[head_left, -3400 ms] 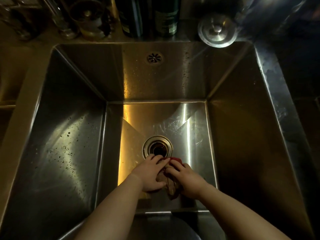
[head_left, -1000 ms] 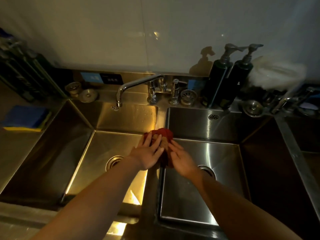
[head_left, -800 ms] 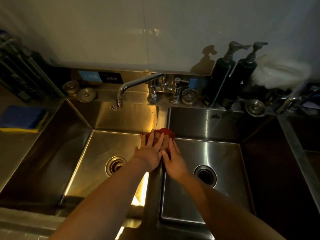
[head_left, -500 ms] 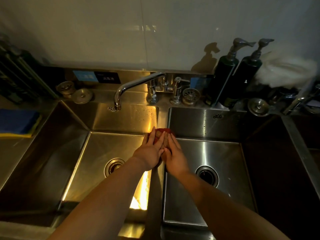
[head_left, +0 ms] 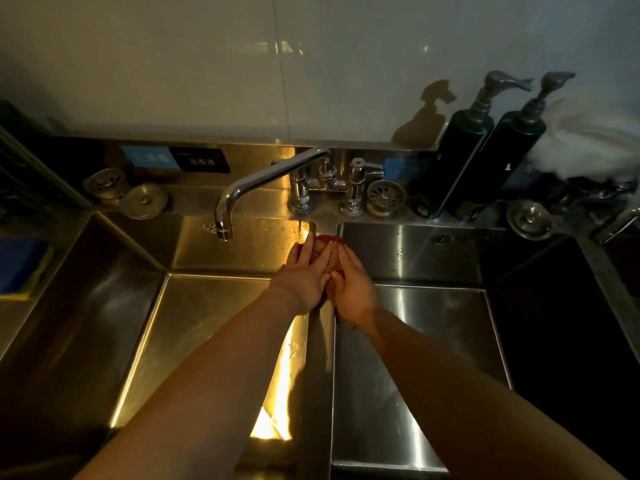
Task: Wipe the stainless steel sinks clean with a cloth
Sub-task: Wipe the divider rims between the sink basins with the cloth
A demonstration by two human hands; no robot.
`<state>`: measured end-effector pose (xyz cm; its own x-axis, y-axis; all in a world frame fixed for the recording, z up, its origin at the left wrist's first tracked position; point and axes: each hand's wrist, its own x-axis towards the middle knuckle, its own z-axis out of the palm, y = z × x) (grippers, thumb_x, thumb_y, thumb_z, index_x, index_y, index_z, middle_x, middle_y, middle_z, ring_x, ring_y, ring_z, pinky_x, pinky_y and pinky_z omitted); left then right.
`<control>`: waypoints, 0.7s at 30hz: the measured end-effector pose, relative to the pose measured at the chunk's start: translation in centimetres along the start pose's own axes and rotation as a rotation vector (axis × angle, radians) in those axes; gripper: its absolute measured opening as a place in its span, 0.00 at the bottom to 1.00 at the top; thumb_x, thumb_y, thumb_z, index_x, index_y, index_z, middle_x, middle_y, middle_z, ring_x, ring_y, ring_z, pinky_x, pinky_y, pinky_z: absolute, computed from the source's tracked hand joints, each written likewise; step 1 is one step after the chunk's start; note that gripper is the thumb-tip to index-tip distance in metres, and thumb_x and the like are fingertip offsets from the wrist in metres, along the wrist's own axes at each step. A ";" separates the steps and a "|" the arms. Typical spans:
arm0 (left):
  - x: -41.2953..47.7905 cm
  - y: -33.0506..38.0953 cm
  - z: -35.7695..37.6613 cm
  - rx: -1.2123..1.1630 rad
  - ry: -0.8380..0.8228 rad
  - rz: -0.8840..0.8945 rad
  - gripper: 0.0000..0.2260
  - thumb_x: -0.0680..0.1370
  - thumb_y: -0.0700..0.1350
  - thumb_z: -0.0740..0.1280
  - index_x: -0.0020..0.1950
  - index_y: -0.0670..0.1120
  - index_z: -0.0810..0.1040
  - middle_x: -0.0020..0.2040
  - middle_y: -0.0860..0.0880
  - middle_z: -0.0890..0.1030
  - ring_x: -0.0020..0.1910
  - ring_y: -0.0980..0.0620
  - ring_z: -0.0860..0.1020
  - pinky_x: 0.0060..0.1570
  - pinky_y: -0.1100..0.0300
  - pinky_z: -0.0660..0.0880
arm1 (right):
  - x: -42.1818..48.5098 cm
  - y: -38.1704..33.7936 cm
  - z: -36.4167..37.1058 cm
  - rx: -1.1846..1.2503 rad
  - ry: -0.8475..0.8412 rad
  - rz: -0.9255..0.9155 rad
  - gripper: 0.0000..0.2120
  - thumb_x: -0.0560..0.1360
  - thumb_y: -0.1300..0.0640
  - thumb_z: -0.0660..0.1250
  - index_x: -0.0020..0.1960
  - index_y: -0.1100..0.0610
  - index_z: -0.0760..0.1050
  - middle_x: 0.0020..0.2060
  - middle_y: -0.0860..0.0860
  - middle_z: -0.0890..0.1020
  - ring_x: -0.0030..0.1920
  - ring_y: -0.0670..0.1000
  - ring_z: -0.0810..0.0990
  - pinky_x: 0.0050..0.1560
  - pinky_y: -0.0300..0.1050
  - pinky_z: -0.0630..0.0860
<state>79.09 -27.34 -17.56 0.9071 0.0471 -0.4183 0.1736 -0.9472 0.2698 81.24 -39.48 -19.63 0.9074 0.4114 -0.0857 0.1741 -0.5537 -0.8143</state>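
Two stainless steel sinks sit side by side, the left sink and the right sink, split by a narrow steel divider. A red and brown cloth lies on the far end of that divider. My left hand and my right hand press flat on the cloth with straight fingers, side by side. Most of the cloth is hidden under them.
A curved faucet reaches over the left sink, just beyond my hands. Two dark pump bottles stand at the back right. Drain strainers and plugs lie along the back ledge. A blue and yellow sponge sits at the far left.
Both hands left the right sink's floor near the drain and came up onto the divider. Over the last second they slid the cloth along the divider toward the back ledge.
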 end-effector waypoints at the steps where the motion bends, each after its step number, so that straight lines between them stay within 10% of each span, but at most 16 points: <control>1: 0.0 0.0 0.0 -0.023 0.002 -0.002 0.26 0.82 0.53 0.49 0.75 0.59 0.38 0.76 0.50 0.33 0.75 0.41 0.41 0.72 0.45 0.51 | 0.0 0.0 -0.2 0.043 -0.006 0.028 0.25 0.79 0.65 0.57 0.74 0.60 0.57 0.74 0.55 0.60 0.72 0.48 0.60 0.63 0.21 0.52; 10: -1.6 0.8 0.5 -0.089 0.023 -0.021 0.27 0.82 0.48 0.52 0.76 0.58 0.43 0.76 0.49 0.36 0.74 0.39 0.44 0.72 0.47 0.51 | -1.6 -0.4 -0.2 0.139 0.069 0.196 0.23 0.77 0.65 0.61 0.71 0.58 0.64 0.66 0.57 0.72 0.64 0.52 0.72 0.55 0.27 0.62; 15: -3.5 1.3 1.7 -0.097 0.012 -0.039 0.26 0.82 0.49 0.52 0.76 0.60 0.42 0.76 0.50 0.35 0.74 0.39 0.40 0.72 0.45 0.52 | -3.9 -0.4 0.1 0.188 0.066 0.239 0.23 0.78 0.66 0.60 0.71 0.58 0.64 0.64 0.58 0.74 0.55 0.45 0.69 0.40 0.14 0.59; 21: -6.6 1.4 3.1 -0.083 0.016 -0.015 0.25 0.82 0.49 0.51 0.76 0.59 0.42 0.77 0.49 0.35 0.74 0.38 0.40 0.72 0.47 0.52 | -7.6 -0.7 0.7 0.196 0.061 0.249 0.23 0.77 0.63 0.62 0.71 0.55 0.66 0.60 0.54 0.77 0.57 0.47 0.75 0.48 0.24 0.66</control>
<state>72.15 -30.00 -17.14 0.9100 0.0664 -0.4092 0.2175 -0.9169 0.3348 73.98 -41.69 -18.87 0.9350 0.2338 -0.2665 -0.1275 -0.4797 -0.8681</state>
